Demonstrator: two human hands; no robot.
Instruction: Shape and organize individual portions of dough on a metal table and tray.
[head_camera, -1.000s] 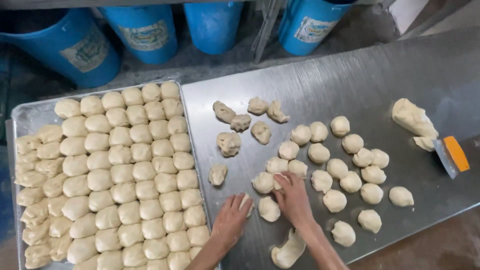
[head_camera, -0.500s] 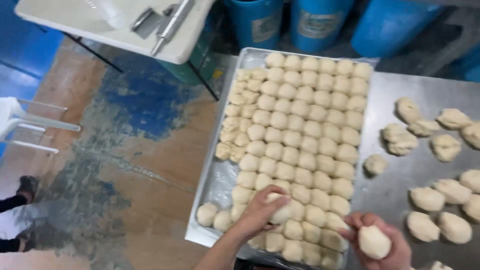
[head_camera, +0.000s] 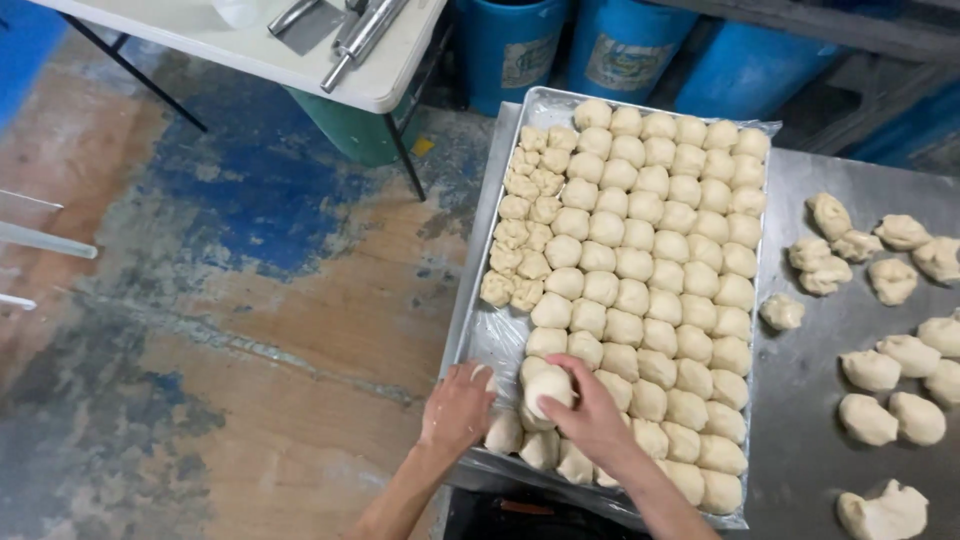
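Since the earlier frame, right hand (head_camera: 590, 415) is carrying its dough ball (head_camera: 548, 388) over to the tray (head_camera: 478, 300), grip closed around it at the near left corner. Left hand (head_camera: 458, 405) is resting open beside it, so it's looking like the placing step, needing a snug fit in the row.
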